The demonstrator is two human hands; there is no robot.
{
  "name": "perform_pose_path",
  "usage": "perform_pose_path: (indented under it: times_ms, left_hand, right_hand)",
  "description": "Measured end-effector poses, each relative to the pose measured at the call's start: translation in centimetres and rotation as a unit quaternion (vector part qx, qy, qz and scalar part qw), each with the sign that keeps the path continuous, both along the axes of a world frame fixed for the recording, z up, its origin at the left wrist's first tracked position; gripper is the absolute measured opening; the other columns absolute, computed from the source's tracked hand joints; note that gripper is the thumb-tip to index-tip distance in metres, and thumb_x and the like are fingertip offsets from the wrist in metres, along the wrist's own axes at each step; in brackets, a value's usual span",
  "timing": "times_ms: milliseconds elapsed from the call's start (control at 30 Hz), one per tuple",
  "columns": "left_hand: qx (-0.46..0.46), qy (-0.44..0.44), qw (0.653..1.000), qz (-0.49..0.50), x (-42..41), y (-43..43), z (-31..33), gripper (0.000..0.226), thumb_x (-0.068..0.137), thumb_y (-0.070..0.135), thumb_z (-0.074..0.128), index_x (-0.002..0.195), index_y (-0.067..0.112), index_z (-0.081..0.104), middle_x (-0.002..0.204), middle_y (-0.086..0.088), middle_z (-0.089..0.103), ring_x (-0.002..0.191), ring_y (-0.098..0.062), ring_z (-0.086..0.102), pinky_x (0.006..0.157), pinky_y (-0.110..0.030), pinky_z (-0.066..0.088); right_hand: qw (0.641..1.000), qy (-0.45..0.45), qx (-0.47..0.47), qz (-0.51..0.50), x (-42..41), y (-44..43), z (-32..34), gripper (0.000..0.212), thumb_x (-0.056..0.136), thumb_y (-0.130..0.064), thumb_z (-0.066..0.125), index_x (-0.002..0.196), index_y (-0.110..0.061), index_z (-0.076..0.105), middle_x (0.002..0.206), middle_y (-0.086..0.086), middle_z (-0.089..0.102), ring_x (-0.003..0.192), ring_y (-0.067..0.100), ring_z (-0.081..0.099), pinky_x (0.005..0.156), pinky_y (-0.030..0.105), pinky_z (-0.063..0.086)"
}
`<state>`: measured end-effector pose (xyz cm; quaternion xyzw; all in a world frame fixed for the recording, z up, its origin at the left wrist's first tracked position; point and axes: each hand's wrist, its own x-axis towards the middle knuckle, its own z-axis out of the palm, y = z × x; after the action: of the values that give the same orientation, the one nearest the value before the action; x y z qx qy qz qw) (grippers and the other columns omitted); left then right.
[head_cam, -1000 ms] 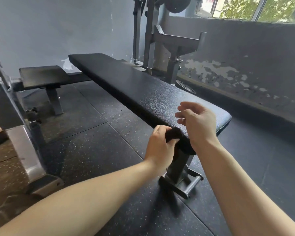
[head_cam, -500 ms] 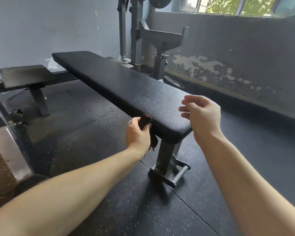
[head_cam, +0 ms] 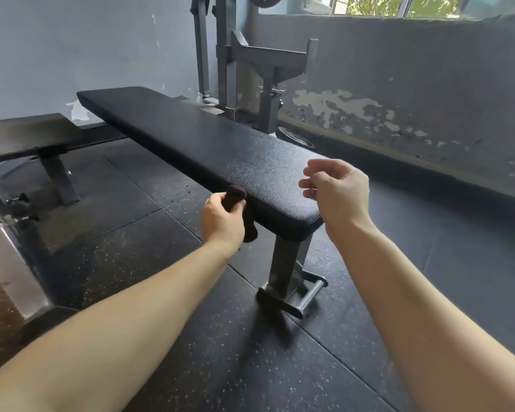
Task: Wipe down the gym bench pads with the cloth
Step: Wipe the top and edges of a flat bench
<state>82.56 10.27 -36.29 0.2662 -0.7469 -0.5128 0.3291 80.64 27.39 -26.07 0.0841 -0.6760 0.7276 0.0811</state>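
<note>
A long flat black bench pad (head_cam: 208,144) runs from the near centre to the far left on a grey steel leg. My left hand (head_cam: 222,220) grips a dark bunched cloth (head_cam: 236,195) against the pad's left side edge, near its close end; part of the cloth hangs down below the hand. My right hand (head_cam: 338,191) hovers just above the pad's near right corner, fingers loosely curled, holding nothing.
The bench's steel foot (head_cam: 292,295) stands on the black speckled rubber floor. A second, smaller bench pad (head_cam: 27,133) sits at the left. A grey rack (head_cam: 262,63) stands behind, with a weight plate (head_cam: 295,138) at its base. A peeling wall runs along the right.
My left hand has slid the cloth along the pad's left side edge, away from the near end. My right hand has stayed hovering over the near corner.
</note>
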Motion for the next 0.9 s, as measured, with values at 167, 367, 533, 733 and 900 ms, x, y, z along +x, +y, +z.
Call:
perform_pose_path:
  times_ms: [167, 367, 533, 733, 900]
  left_hand:
    - [-0.01, 0.006, 0.999, -0.052, 1.0, 3.6, -1.0, 0.018, 0.089, 0.02, 0.076, 0.102, 0.014, 0.064, 0.103, -0.008, 0.066, 0.092, -0.023, 0.062, 0.085, -0.03, 0.048]
    - [-0.027, 0.011, 0.995, -0.1, 3.0, 6.6, -1.8, 0.025, 0.084, 0.024, 0.082, 0.1, 0.014, 0.065, 0.099, -0.002, 0.065, 0.088, -0.016, 0.061, 0.073, -0.012, 0.045]
    - [0.031, -0.033, 0.985, -0.168, 3.0, 5.0, 0.3, 0.023, 0.078, 0.037, 0.085, 0.087, 0.023, 0.069, 0.08, 0.004, 0.073, 0.076, -0.017, 0.071, 0.077, -0.036, 0.061]
    - [0.075, -0.035, 0.972, -0.222, 4.3, 3.8, 1.8, 0.015, 0.085, 0.031, 0.082, 0.079, 0.02, 0.074, 0.078, -0.002, 0.076, 0.07, -0.015, 0.07, 0.075, -0.034, 0.063]
    - [0.119, -0.038, 0.949, -0.289, 4.6, 4.4, 2.2, 0.011, 0.088, 0.026, 0.079, 0.086, 0.015, 0.076, 0.088, -0.007, 0.078, 0.085, -0.024, 0.075, 0.082, -0.048, 0.063]
  right_hand:
    - [1.0, 0.001, 0.017, -0.009, -0.1, 0.7, -0.5, 0.033, 0.089, 0.013, 0.046, 0.092, -0.007, 0.072, 0.083, 0.005, 0.071, 0.061, 0.013, 0.068, 0.055, 0.022, 0.052]
    - [0.999, 0.005, 0.031, -0.017, 0.4, 0.9, -0.5, 0.032, 0.089, 0.012, 0.046, 0.093, -0.006, 0.072, 0.084, 0.005, 0.071, 0.06, 0.011, 0.068, 0.054, 0.021, 0.053]
    - [0.986, 0.016, 0.165, -0.021, 2.4, 2.3, -2.9, 0.029, 0.089, 0.004, 0.053, 0.099, -0.012, 0.076, 0.089, 0.002, 0.074, 0.062, 0.011, 0.07, 0.058, 0.03, 0.061]
    - [0.977, -0.006, 0.21, 0.033, 6.5, 3.0, -6.0, 0.027, 0.093, -0.003, 0.061, 0.116, -0.016, 0.066, 0.107, -0.004, 0.068, 0.076, 0.014, 0.07, 0.048, 0.029, 0.058]
    - [0.978, 0.041, 0.202, 0.021, 7.0, 1.8, -9.2, 0.037, 0.088, -0.014, 0.074, 0.117, -0.031, 0.056, 0.119, -0.004, 0.061, 0.095, 0.006, 0.069, 0.074, 0.038, 0.063]
